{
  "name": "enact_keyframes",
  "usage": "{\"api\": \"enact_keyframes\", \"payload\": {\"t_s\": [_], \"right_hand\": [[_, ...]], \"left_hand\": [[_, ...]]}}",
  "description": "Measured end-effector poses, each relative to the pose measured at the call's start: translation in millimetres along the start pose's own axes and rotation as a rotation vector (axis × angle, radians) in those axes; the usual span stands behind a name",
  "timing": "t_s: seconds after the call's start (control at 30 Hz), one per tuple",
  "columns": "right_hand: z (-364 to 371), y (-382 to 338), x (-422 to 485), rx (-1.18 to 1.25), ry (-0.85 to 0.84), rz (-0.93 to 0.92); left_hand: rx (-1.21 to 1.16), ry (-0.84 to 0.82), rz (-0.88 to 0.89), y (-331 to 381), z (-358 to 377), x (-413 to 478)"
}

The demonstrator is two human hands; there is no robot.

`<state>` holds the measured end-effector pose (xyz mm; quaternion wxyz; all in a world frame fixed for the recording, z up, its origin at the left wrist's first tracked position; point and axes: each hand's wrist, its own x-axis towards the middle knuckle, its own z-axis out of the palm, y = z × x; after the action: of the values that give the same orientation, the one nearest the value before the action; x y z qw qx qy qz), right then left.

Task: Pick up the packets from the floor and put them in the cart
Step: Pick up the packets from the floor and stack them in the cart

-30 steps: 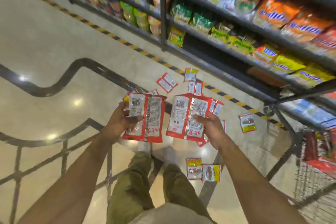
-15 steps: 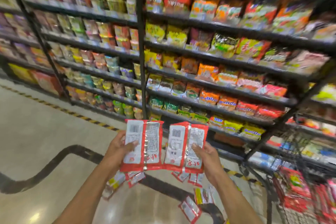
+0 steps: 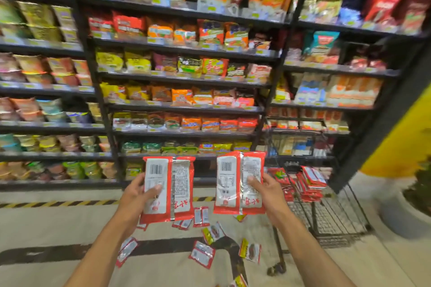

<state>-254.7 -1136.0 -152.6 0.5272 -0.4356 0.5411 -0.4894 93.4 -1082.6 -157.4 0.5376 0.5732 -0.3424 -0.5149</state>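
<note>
Centrally, our left hand (image 3: 134,196) pinches the left packet (image 3: 171,190), thumb across its back, fingers hidden behind; our right hand (image 3: 268,191) pinches the right packet (image 3: 233,184) likewise. Loose packets (image 3: 202,254) lie on the floor (image 3: 46,228) at lower centre; the cart (image 3: 331,214) stands at right.

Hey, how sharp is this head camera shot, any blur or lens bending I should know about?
Head view: the left packet in the left hand and the right packet in the right hand are sharp enough to show barcodes; head view: the shelves smear with motion blur, worst at the edges; head view: the wide lens tilts and bows the shelf uprights; no strong glare.
</note>
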Motion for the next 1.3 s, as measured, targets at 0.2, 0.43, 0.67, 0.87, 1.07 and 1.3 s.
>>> {"api": "enact_keyframes", "payload": {"t_s": [0.2,0.43,0.67,0.87,1.07,1.3], "right_hand": [[-95.0,-0.4,-43.0,0.032,0.135,-0.007],[-228.8,15.6,-60.0,0.079,0.292,0.003],[-397.2,24.9,-53.3,0.062,0.369,0.032],[-509.4,15.5,-26.1,0.078,0.349,0.023],[-575.3,15.7,28.5,0.069,0.361,0.079],[-612.2,32.3,129.7,0.020,0.421,0.159]], "left_hand": [[0.031,-0.131,-0.012,-15.4,82.1,-14.8],[0.052,-0.252,-0.067,-46.4,214.8,-30.9],[0.029,-0.232,-0.143,-88.0,364.0,-48.7],[0.053,-0.203,-0.150,-108.6,480.1,-50.2],[0.081,-0.181,-0.161,-117.0,556.6,-25.6],[0.086,-0.166,-0.172,-136.0,623.3,54.3]]}}
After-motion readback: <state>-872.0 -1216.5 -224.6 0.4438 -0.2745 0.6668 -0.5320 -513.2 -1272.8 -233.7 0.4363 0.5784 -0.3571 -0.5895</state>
